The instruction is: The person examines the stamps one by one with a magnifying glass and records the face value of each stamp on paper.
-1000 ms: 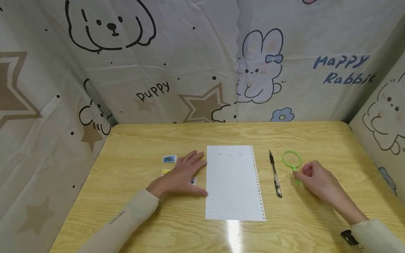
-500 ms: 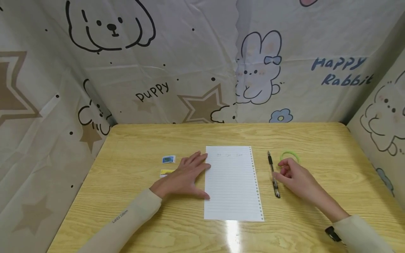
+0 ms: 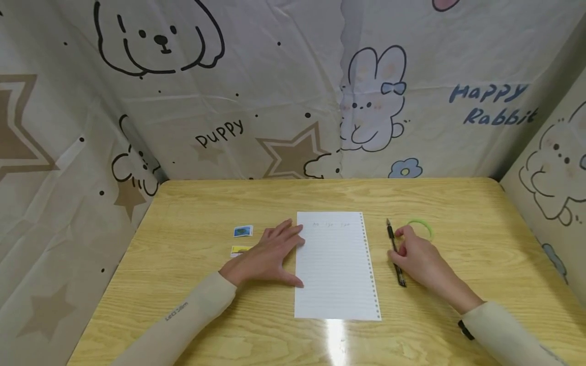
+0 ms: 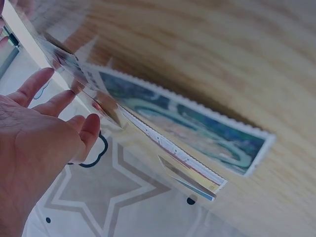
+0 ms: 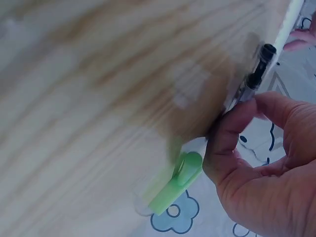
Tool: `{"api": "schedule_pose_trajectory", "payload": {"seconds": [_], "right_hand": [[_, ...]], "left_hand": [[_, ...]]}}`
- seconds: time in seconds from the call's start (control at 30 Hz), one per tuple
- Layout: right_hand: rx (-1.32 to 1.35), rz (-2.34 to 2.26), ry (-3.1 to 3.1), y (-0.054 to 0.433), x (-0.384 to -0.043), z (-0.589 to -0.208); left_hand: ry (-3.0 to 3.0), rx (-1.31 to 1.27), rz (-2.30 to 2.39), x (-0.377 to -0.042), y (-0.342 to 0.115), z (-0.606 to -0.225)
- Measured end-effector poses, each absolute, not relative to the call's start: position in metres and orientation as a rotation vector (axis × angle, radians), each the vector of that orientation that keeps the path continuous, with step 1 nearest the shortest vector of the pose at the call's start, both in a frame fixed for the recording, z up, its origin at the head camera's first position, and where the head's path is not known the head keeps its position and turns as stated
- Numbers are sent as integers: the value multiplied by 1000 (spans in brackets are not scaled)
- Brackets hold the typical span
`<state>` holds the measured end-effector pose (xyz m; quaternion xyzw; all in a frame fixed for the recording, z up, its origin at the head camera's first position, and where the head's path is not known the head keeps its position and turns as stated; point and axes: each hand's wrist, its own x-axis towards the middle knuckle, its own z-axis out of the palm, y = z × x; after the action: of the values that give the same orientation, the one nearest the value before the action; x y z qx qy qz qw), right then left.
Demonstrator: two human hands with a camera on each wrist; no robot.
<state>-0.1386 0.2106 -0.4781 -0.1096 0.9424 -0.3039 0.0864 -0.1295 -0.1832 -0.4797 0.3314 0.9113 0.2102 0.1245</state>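
My left hand [image 3: 267, 254] is spread, its fingertips and thumb touching the left edge of a lined sheet of paper [image 3: 336, 274] with faint writing near the top. Beneath and beside that hand lie several postage stamps, among them a blue one [image 3: 243, 231], a yellow one [image 3: 239, 250] and a green one [image 4: 187, 123]. Right of the paper, a black gel pen [image 3: 401, 279] lies on the table, tip away from me. My right hand [image 3: 423, 256] has curled fingers and thumb pinching the pen's middle, partly hiding it in the right wrist view.
Behind the right hand lies a green magnifying glass [image 3: 429, 229], partly covered; its handle [image 5: 177, 185] shows in the right wrist view. The wooden table [image 3: 206, 330] meets a printed cloth wall [image 3: 256, 101] at the back and cloth on both sides.
My right hand has moved left from the magnifying glass's handle to the pen, and its fingers have come round it. My left hand has hardly moved.
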Motion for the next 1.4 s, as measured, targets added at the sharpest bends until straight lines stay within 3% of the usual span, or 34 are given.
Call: {"api": "schedule_pose_trajectory", "payload": {"seconds": [0.27,0.67,0.97,1.4], "right_hand": [[-402,-924,2838,209,-139,-479],[-200,-1351,2857,209,-134,-453],[-308,-1635,2839,211,-133,-448],[-375,-1581,2884,206,-132,-448]], "left_hand": [[2657,956,610,-130,-183,-480],[2660,951,606,-129,-183,-480],[2653,944,589,-130,-182,-479],[2644,951,566,-129,-181,-476]]}}
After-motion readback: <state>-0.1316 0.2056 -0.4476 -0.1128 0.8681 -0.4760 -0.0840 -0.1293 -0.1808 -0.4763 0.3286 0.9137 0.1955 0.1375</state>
